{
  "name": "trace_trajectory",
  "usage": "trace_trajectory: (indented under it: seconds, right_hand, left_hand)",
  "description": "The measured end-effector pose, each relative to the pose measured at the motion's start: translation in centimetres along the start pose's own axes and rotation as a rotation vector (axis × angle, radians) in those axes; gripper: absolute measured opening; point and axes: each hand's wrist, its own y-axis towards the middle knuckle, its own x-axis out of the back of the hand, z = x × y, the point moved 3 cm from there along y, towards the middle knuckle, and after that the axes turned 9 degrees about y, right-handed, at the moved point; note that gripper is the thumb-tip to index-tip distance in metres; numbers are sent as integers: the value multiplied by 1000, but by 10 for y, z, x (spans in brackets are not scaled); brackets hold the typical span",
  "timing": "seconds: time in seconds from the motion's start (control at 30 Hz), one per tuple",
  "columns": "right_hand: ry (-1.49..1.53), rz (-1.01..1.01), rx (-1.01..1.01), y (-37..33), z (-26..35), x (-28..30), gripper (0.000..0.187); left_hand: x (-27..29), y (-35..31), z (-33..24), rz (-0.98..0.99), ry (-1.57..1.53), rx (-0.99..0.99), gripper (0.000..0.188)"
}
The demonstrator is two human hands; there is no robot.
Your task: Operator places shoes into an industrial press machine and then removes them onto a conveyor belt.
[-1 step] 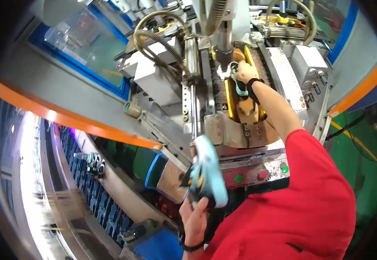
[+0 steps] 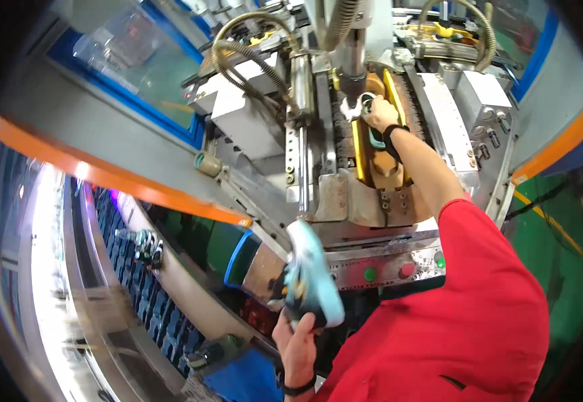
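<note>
Shoe (image 2: 313,271) in pale blue and white was held by the left hand (image 2: 296,348), its fingers clamped on the black end and the thumb laid along the near side. It was held tilted, slightly blurred, just left of a metal panel (image 2: 388,273) on which green and red buttons were mounted. A second shoe (image 2: 376,139), mostly hidden, was gripped by the right hand (image 2: 382,115), whose fingers were curled together on its upper edge; the exact placing of the fingertips could not be told. That shoe was set between the yellow side bars (image 2: 357,153) of the machine, just beside the dark vertical cylinder (image 2: 353,86). At the left, small items (image 2: 148,248) were carried on a conveyor (image 2: 170,326) of dark blue segments.
</note>
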Motion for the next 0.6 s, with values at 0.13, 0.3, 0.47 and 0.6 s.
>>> trace_trajectory:
  seconds: [0.13, 0.3, 0.47, 0.6]
  right_hand:
    - [-171, 19, 57, -2, -6, -15, 51]
    - [272, 70, 716, -160, 20, 37, 25]
    - [336, 370, 916, -352, -16, -21, 11]
    - [52, 590, 898, -383, -63, -110, 10]
  left_hand:
    - [42, -62, 34, -360, -127, -52, 31]
    - [53, -106, 93, -710, -303, 16, 32]
    - [38, -134, 128, -653, -444, 54, 30]
    - [26, -165, 145, -632, -472, 42, 29]
